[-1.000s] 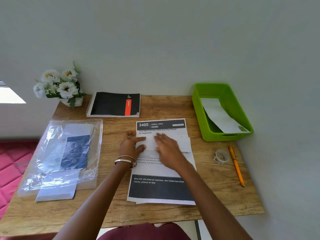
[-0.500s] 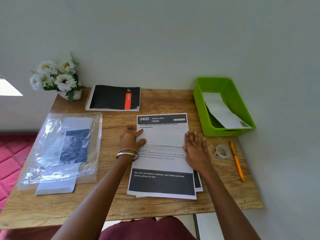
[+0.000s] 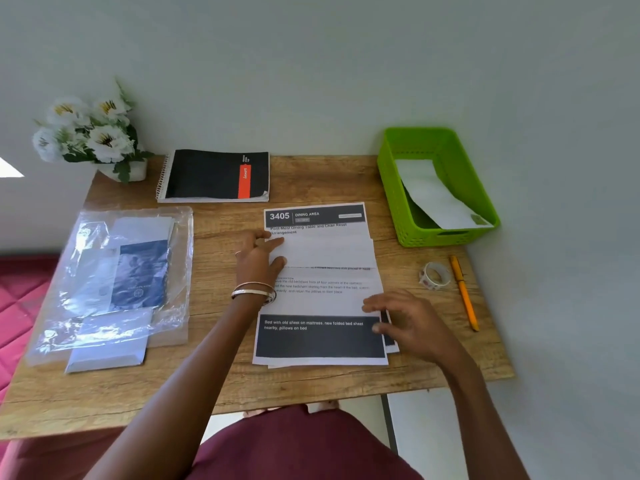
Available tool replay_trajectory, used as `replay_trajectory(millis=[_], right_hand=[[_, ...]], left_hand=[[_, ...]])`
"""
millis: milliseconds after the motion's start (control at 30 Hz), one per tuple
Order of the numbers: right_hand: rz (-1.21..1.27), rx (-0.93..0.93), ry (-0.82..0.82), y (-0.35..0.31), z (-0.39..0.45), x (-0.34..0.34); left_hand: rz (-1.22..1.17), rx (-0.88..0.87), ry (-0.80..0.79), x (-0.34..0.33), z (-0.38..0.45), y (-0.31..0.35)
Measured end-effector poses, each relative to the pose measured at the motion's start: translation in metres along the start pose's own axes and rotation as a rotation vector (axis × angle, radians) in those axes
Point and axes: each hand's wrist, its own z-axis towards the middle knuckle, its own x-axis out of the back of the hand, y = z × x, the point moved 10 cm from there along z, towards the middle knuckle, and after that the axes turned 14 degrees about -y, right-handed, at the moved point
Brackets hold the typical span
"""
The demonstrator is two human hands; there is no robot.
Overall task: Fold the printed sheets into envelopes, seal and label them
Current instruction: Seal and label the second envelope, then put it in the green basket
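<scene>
The printed sheets lie stacked in the middle of the desk, the top sheet's far part folded over toward the near side. The left hand rests on the stack's left edge at the fold; the right hand is at its right edge, nearer the front. Behind the stack lies a spiral notebook, with a flower pot at the far left corner. Left of the stack lies a plastic bag holding envelopes. At the far right stands a basket with an envelope in it; in front of it lie a tape roll and, just right of that, a pen.
</scene>
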Motion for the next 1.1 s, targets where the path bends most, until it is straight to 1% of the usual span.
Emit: replay_trajectory(millis=[67, 167, 233, 333, 433, 533, 600, 667, 700, 767, 867, 933, 1000, 1100], right_hand=[[-0.062, -0.008, -0.079, 0.001, -0.007, -0.015], [-0.178, 0.01, -0.125, -0.002, -0.006, -0.036], [-0.276, 0.041, -0.137, -0.008, -0.002, -0.048], [-0.382, 0.057, -0.14, -0.014, 0.002, -0.054], [-0.376, 0.07, -0.117, -0.02, 0.0, -0.05], [-0.31, 0.096, -0.102, -0.028, -0.001, -0.047], [-0.263, 0.121, -0.06, -0.035, 0.0, -0.039], [-0.214, 0.138, 0.016, -0.042, 0.002, -0.025], [-0.193, 0.147, 0.059, -0.045, 0.002, -0.016], [-0.17, 0.138, 0.136, -0.049, 0.005, 0.001], [-0.115, 0.053, 0.213, -0.038, 0.019, 0.016], [-0.117, -0.01, 0.252, -0.025, 0.03, 0.019], [-0.148, -0.096, 0.255, -0.012, 0.041, 0.017], [-0.271, -0.23, 0.219, -0.001, 0.051, 0.006]], left_hand=[[0.056, -0.047, 0.047, 0.0, -0.005, 0.01], [0.182, -0.098, 0.115, -0.001, -0.013, 0.024], [0.241, -0.114, 0.128, -0.002, -0.016, 0.029], [0.32, -0.126, 0.106, -0.007, -0.019, 0.031], [0.353, -0.073, 0.018, -0.015, -0.021, 0.029], [0.353, -0.045, -0.037, -0.017, -0.023, 0.03], [0.378, -0.021, -0.09, -0.016, -0.022, 0.031], [0.375, -0.03, -0.165, -0.014, -0.021, 0.034], [0.331, -0.043, -0.195, -0.011, -0.02, 0.036], [0.165, -0.025, -0.248, 0.0, -0.016, 0.036], [-0.075, 0.079, -0.337, 0.005, -0.011, 0.022], [-0.14, 0.094, -0.42, 0.003, -0.011, 0.017], [-0.076, 0.038, -0.508, -0.003, -0.013, 0.02], [0.231, -0.031, -0.581, -0.015, -0.017, 0.018]])
